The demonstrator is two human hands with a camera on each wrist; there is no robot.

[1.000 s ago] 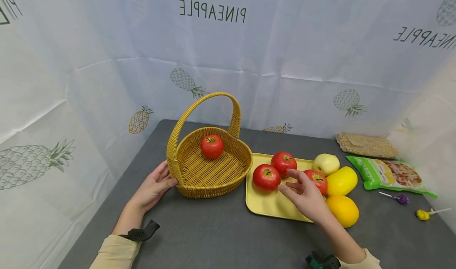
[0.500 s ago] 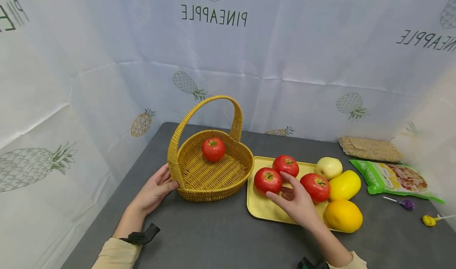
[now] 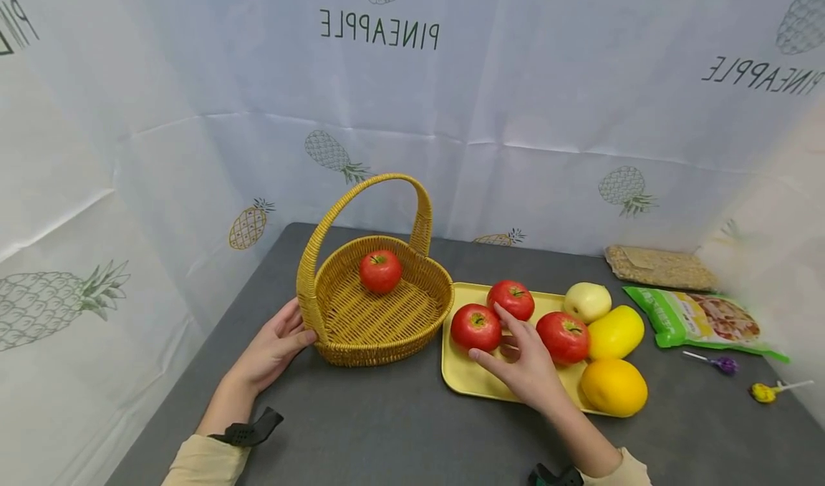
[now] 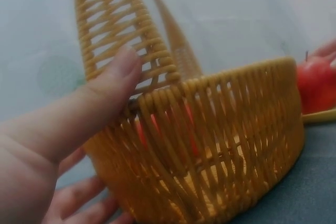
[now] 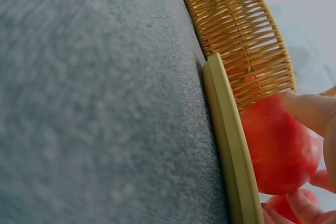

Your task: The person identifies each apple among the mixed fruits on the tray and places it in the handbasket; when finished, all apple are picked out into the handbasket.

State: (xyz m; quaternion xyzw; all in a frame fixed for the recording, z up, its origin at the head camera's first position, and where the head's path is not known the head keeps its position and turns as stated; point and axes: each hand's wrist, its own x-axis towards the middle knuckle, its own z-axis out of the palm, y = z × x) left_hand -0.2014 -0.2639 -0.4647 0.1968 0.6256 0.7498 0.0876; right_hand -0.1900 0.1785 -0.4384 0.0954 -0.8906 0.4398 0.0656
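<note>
My left hand [image 3: 273,346] holds the left end of a yellow woven basket [image 3: 380,353]. In the left wrist view the thumb [image 4: 118,74] lies on the foot of the tall handle [image 4: 107,19], while the fingers lie lower along the outer wall. One red apple [image 3: 380,271] sits inside the basket. Over the yellow tray [image 3: 470,382], my right hand [image 3: 528,368] grips the front left apple [image 3: 475,327], thumb on its near side and fingers round its right side. The right wrist view shows this apple [image 5: 278,145] at the tray's edge, the thumb against it.
Also on the tray are two red apples [image 3: 511,298] [image 3: 563,338], a pale round fruit [image 3: 588,301], a yellow mango-like fruit [image 3: 616,332] and an orange [image 3: 614,387]. To the right lie a green packet [image 3: 709,321], a bag of grains [image 3: 660,267] and two lollipops [image 3: 726,364] [image 3: 765,391].
My right hand has moved left and down from above the tray to the front left apple, its fingers now round it. The left hand stays at the basket.
</note>
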